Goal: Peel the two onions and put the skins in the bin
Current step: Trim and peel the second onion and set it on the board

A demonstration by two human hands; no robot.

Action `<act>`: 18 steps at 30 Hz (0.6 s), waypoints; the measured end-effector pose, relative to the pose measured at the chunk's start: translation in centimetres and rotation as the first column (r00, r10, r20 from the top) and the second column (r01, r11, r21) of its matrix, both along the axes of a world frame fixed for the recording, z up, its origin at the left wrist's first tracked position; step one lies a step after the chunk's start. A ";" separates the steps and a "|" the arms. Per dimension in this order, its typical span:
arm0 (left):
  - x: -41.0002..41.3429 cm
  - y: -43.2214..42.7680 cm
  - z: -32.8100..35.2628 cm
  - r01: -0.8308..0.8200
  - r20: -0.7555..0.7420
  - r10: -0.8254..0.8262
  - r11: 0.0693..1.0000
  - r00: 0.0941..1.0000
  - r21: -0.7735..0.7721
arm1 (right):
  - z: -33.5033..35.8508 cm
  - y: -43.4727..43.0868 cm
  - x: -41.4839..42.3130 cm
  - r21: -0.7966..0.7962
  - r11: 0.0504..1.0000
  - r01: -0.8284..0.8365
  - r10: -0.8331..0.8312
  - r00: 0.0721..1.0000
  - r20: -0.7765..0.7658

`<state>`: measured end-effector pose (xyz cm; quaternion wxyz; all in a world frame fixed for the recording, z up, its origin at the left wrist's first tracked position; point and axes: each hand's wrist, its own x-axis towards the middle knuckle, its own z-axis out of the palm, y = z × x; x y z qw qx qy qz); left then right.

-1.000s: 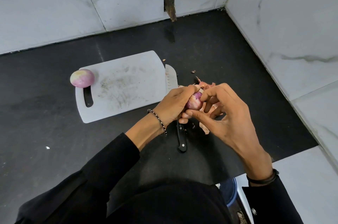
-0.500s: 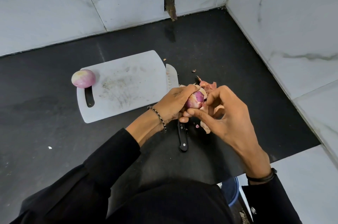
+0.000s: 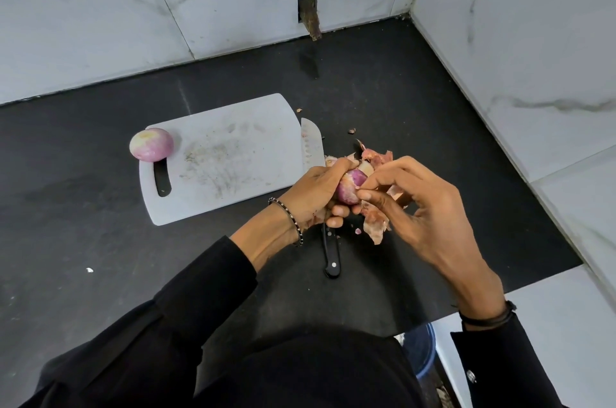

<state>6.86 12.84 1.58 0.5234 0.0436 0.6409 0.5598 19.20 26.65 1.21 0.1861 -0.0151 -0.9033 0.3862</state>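
Note:
A peeled pale-purple onion [image 3: 151, 144] sits at the left end of the white cutting board [image 3: 233, 147], above its handle slot. My left hand [image 3: 315, 195] grips a second purple onion [image 3: 350, 187] above the black counter, just right of the board. My right hand [image 3: 423, 211] pinches a bit of skin at that onion's right side with thumb and forefinger. Loose pinkish onion skins [image 3: 375, 222] lie under and behind my hands. A blue bin [image 3: 421, 354] shows partly below the counter edge at lower right.
A black-handled knife [image 3: 330, 254] lies on the counter beside the board's right edge, blade pointing away, partly under my left hand. Marble walls close the counter at the back and right. Small skin flakes [image 3: 351, 131] dot the counter.
My right hand's fingers have shifted on the onion, from curling over its top to pinching skin at its right side. The left hand and onion stayed nearly still.

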 end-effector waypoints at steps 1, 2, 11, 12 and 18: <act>0.0 0.1 -0.2 -0.030 0.042 0.030 1.000 0.999 0.000 | 0.0 0.1 0.1 0.000 1.000 -0.017 0.017 1.000 0.018; 0.0 0.1 -0.3 -0.066 0.082 0.066 0.998 0.994 0.000 | 0.0 0.2 0.3 -0.009 0.999 -0.034 0.034 0.998 0.043; -0.6 -0.1 -0.1 -0.085 0.176 0.080 0.996 0.981 0.018 | -1.2 1.4 1.1 0.051 0.993 0.109 -0.114 0.987 0.117; -0.6 -0.1 -0.1 -0.090 0.184 0.084 0.996 0.979 0.022 | -1.3 1.4 1.0 0.051 0.991 0.122 -0.127 0.984 0.124; -0.3 0.1 0.2 -0.082 0.155 0.075 0.996 0.985 0.041 | 0.0 0.3 0.8 -0.026 0.988 0.151 -0.150 0.988 0.030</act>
